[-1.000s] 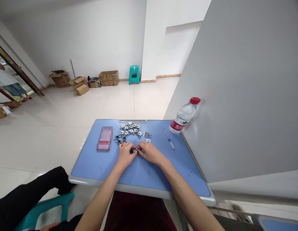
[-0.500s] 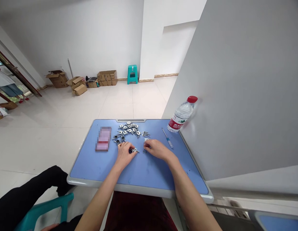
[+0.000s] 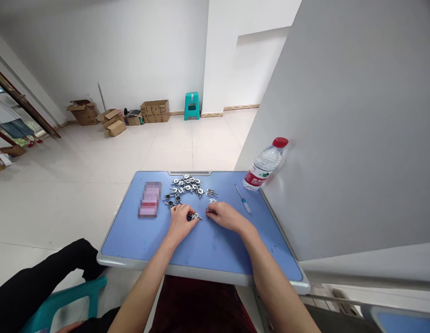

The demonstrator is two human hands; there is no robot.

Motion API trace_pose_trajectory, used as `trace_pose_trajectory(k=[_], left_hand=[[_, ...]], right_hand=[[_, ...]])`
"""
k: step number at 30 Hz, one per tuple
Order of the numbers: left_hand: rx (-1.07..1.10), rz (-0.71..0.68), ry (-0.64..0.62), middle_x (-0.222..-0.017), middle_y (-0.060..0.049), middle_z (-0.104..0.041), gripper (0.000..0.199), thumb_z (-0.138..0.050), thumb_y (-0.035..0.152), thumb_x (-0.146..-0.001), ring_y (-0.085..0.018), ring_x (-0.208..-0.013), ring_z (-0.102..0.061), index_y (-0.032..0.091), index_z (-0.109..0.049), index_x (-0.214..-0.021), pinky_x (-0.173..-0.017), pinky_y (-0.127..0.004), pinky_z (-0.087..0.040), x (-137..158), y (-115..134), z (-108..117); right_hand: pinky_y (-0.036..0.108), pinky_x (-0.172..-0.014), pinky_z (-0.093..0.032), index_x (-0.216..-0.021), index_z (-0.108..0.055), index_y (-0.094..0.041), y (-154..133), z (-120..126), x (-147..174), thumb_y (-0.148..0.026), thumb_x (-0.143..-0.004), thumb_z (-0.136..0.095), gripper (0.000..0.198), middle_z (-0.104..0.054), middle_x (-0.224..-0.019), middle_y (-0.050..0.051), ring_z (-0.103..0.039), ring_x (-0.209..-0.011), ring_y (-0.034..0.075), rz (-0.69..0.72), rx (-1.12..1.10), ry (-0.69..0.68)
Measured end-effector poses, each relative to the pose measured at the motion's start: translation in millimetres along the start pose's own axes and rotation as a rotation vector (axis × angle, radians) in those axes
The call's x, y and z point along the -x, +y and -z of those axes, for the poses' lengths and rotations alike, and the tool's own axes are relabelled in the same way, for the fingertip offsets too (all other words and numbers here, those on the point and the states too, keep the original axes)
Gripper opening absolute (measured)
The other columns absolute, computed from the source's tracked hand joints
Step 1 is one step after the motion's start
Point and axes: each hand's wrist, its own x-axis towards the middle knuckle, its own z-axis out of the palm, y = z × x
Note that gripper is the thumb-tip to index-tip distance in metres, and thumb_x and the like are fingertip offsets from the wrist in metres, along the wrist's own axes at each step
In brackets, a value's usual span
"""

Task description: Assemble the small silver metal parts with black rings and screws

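Observation:
My left hand (image 3: 182,223) is closed on a small silvery metal fitting (image 3: 196,216) with a dark part, held low over the blue table (image 3: 211,249). To its right, my right hand (image 3: 226,215) has its fingertips pinched together down at the tabletop, among tiny metal pieces. What sits between those fingertips is too small to make out. A flat metal plate (image 3: 212,201) lies just beyond the right fingers. Farther off is a pile of similar metal fittings (image 3: 188,182), and several with black round centres (image 3: 171,202) lie beyond my left hand.
A screwdriver (image 3: 243,199) and a water bottle (image 3: 264,165) are on the right, the bottle close to a grey panel (image 3: 357,138). A blurred pink packet (image 3: 150,200) lies on the left. Another person's dark-clad leg (image 3: 44,268) is beside the table. Cardboard boxes (image 3: 155,112) line the wall.
My right hand has shifted slightly left and down over the tiny pieces, covering most of them. My left hand keeps its hold on the fitting. The view has moved slightly.

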Motion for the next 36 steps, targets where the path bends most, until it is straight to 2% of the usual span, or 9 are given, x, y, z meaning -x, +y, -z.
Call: trace_pose_trajectory(k=[11, 16, 20, 31, 36], left_hand=[[-0.006, -0.012, 0.013, -0.086, 0.002, -0.064, 0.006, -0.064, 0.022, -0.080, -0.019, -0.091, -0.057, 0.021, -0.059, -0.079, -0.091, -0.037, -0.033, 0.0, -1.2, -1.5], [-0.034, -0.030, 0.019, -0.086, 0.002, -0.063, 0.006, -0.063, 0.023, -0.081, -0.019, -0.090, -0.057, 0.021, -0.057, -0.080, -0.089, -0.036, -0.033, -0.5, -4.4, -5.1], [-0.100, -0.021, 0.021, -0.082, 0.000, -0.062, 0.009, -0.059, 0.019, -0.082, -0.019, -0.085, -0.055, 0.019, -0.054, -0.074, -0.086, -0.036, -0.034, -1.6, -8.0, -8.7], [-0.169, -0.071, 0.031, -0.086, -0.002, -0.062, 0.007, -0.056, 0.013, -0.081, -0.020, -0.089, -0.055, 0.020, -0.055, -0.079, -0.088, -0.037, -0.035, 2.2, -3.8, -7.8], [-0.218, -0.059, 0.038, -0.086, -0.003, -0.063, 0.007, -0.056, 0.014, -0.079, -0.022, -0.090, -0.056, 0.020, -0.055, -0.080, -0.089, -0.038, -0.036, 1.5, -5.8, -11.4]], right_hand=[[0.023, -0.061, -0.035, -0.077, -0.065, -0.016, -1.0, 1.8, 0.8, -0.011, -0.082, -0.050, 0.017, -0.064, -0.072, 0.002, -0.054, -0.064, 0.013, 0.013, -0.122, 0.052], [0.025, -0.067, -0.039, -0.084, -0.066, -0.017, -16.9, -5.8, -5.4, -0.015, -0.086, -0.053, 0.013, -0.066, -0.080, 0.003, -0.056, -0.073, 0.014, 0.172, -0.200, 0.175], [0.024, -0.066, -0.038, -0.081, -0.066, -0.017, -30.1, -15.4, -10.3, -0.016, -0.088, -0.053, 0.015, -0.066, -0.080, 0.003, -0.055, -0.069, 0.013, 0.242, -0.167, 0.108], [0.023, -0.065, -0.037, -0.081, -0.063, -0.016, -29.7, -18.8, -14.7, -0.015, -0.087, -0.054, 0.012, -0.065, -0.080, 0.003, -0.056, -0.070, 0.013, 0.185, -0.084, 0.083], [0.025, -0.067, -0.039, -0.082, -0.065, -0.017, -48.1, -16.2, -19.7, -0.019, -0.088, -0.053, 0.013, -0.069, -0.087, 0.006, -0.063, -0.081, 0.018, -0.008, 0.127, 0.042]])
